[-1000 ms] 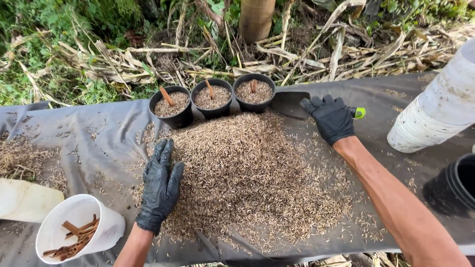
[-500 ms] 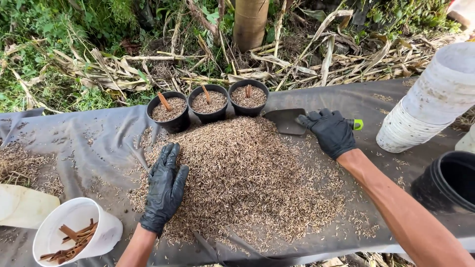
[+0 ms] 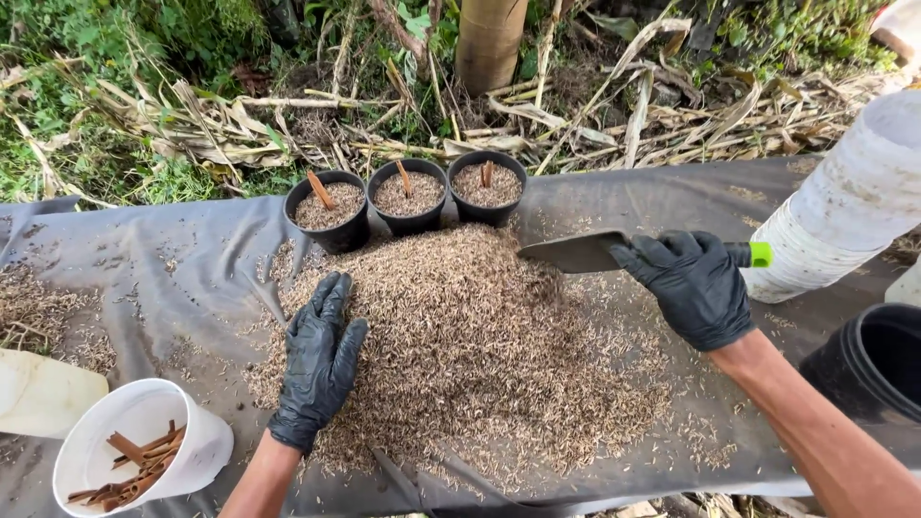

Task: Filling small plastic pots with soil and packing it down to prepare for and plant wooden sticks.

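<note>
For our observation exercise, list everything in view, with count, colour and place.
Small round plastic pots: three, black, filled, in a row behind the heap.
Loose husk heap: one, brown, centre of the sheet.
Plastic ground sheet: one, dark grey, underneath.
Metal hand trowel: one, grey, green handle tip.
White plastic cup of brown sticks: one, lower left.
Stacked white cups: right.
Black bucket: right.
Left hand: black-gloved, flat on heap.
Right hand: black-gloved, gripping trowel.

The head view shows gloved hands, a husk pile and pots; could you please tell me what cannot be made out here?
- Trowel: its handle is mostly hidden inside the right hand; only a green end shows.
- Black bucket: cut off by the right edge.
- White stacked pots: top cut off by the right edge.
- Sticks in the three black pots: their lower ends are buried in the filling.
- Left hand: its palm lies face down on the husk pile.
</note>
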